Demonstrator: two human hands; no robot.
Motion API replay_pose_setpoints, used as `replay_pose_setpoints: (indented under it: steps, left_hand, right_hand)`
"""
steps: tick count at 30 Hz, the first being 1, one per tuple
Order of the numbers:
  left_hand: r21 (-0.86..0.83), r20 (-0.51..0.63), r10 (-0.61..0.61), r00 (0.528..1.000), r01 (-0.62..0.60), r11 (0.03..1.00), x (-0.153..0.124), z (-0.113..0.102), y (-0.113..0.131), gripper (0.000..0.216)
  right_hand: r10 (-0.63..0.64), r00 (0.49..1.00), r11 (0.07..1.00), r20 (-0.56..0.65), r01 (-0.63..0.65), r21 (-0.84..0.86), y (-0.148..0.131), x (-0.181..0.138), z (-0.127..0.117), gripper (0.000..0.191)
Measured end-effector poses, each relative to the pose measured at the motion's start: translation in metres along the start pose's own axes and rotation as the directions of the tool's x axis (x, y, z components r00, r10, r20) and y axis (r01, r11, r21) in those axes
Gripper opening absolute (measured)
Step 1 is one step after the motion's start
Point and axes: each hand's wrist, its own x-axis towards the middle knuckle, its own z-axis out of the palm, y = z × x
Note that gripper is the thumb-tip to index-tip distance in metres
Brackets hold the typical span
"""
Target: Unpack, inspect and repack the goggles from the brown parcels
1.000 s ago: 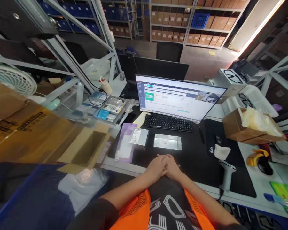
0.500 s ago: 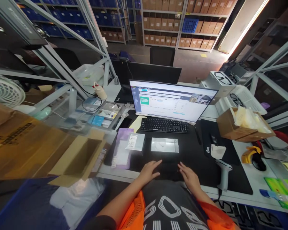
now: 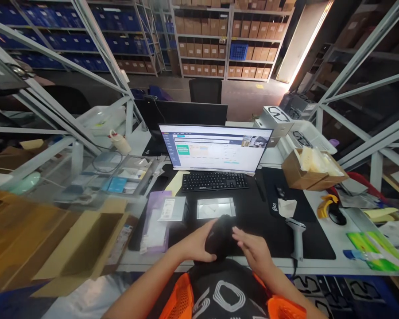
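Observation:
My left hand point(image 3: 195, 243) is curled round a dark, rounded black thing point(image 3: 221, 235) lifted just above the near edge of the black desk mat point(image 3: 315, 239). My right hand point(image 3: 254, 250) is beside it on the right, fingers stretched out and touching or nearly touching it. Just beyond the hands lie a shiny silver packet point(image 3: 215, 208) and a smaller silver packet with a white label point(image 3: 171, 208). A purple-edged clear bag point(image 3: 154, 227) lies to the left. Behind them are a black keyboard point(image 3: 214, 180) and a lit monitor point(image 3: 215, 148).
An open cardboard box point(image 3: 83, 248) sits at the left. A handheld barcode scanner point(image 3: 297, 237) stands at the right, with a mouse point(image 3: 280, 191), crumpled paper point(image 3: 287, 207), a box of bags point(image 3: 310, 170), a yellow tape dispenser point(image 3: 328, 208) and green packets point(image 3: 378, 250). Shelving surrounds the desk.
My hands were clasped together, then parted flat on the mat; now the left grips a black thing raised off the mat. The view has tilted upward.

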Motion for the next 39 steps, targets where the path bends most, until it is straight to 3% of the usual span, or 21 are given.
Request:
replay_pose_setpoints:
  steps: [4, 6, 11, 14, 16, 19, 22, 24, 26, 29, 31, 35, 39]
  left_hand:
    - [0.105, -0.047, 0.058, 0.997, -0.053, 0.993, 0.002, 0.014, 0.023, 0.108]
    - [0.174, -0.021, 0.096, 0.995, -0.091, 0.981, 0.004, 0.017, 0.033, 0.107]
    - [0.255, -0.030, 0.072, 0.997, -0.062, 0.965, 0.010, 0.021, 0.043, 0.107]
    - [0.333, -0.091, 0.022, 0.996, 0.010, 0.943, 0.014, 0.024, 0.038, 0.112]
    - [0.404, -0.110, 0.015, 0.994, 0.031, 0.914, 0.020, 0.026, 0.034, 0.113]
    - [0.474, -0.082, 0.038, 0.996, 0.006, 0.881, 0.033, 0.029, 0.031, 0.113]
    - [0.442, -0.086, 0.076, 0.993, -0.030, 0.897, 0.042, 0.033, 0.022, 0.113]
    - [0.377, -0.178, 0.065, 0.982, 0.007, 0.926, 0.042, 0.036, 0.008, 0.116]
    - [0.283, -0.327, -0.036, 0.944, 0.134, 0.950, 0.037, 0.041, -0.013, 0.126]
    - [0.080, -0.506, -0.315, 0.803, 0.408, 0.910, 0.028, 0.049, -0.048, 0.143]
    - [-0.027, -0.541, -0.420, 0.729, 0.484, 0.875, 0.026, 0.055, -0.068, 0.142]
    - [-0.190, -0.557, -0.455, 0.694, 0.427, 0.884, 0.029, 0.064, -0.088, 0.133]
    - [-0.224, -0.570, -0.450, 0.688, 0.396, 0.890, 0.032, 0.065, -0.094, 0.130]
  right_hand:
    - [0.135, 0.973, 0.990, -0.189, -0.139, -0.009, 0.002, 0.022, -0.012, 0.032]
    - [0.223, 0.953, 0.974, -0.204, -0.210, 0.082, 0.006, 0.037, -0.015, 0.036]
    - [0.376, 0.925, 0.873, -0.050, -0.336, 0.354, 0.026, 0.054, -0.011, 0.042]
    - [0.452, 0.892, 0.794, 0.009, -0.407, 0.452, 0.043, 0.040, -0.013, 0.053]
    - [0.422, 0.901, 0.767, 0.105, -0.416, 0.489, 0.053, 0.025, -0.013, 0.056]
    - [0.347, 0.919, 0.814, 0.188, -0.394, 0.426, 0.058, 0.005, -0.006, 0.070]
    - [0.425, 0.903, 0.863, 0.069, -0.427, 0.270, 0.057, -0.003, 0.002, 0.078]
    - [0.486, 0.874, 0.849, -0.011, -0.469, 0.243, 0.058, -0.001, 0.000, 0.073]
    - [0.538, 0.837, 0.828, -0.096, -0.505, 0.243, 0.061, 0.004, -0.009, 0.071]
    - [0.611, 0.762, 0.788, -0.216, -0.556, 0.265, 0.067, 0.017, -0.024, 0.076]
    - [0.631, 0.739, 0.771, -0.237, -0.563, 0.297, 0.070, 0.028, -0.027, 0.079]
    - [0.606, 0.775, 0.785, -0.179, -0.547, 0.291, 0.075, 0.057, -0.009, 0.075]
    - [0.548, 0.817, 0.835, -0.179, -0.546, 0.066, 0.079, 0.085, 0.026, 0.076]
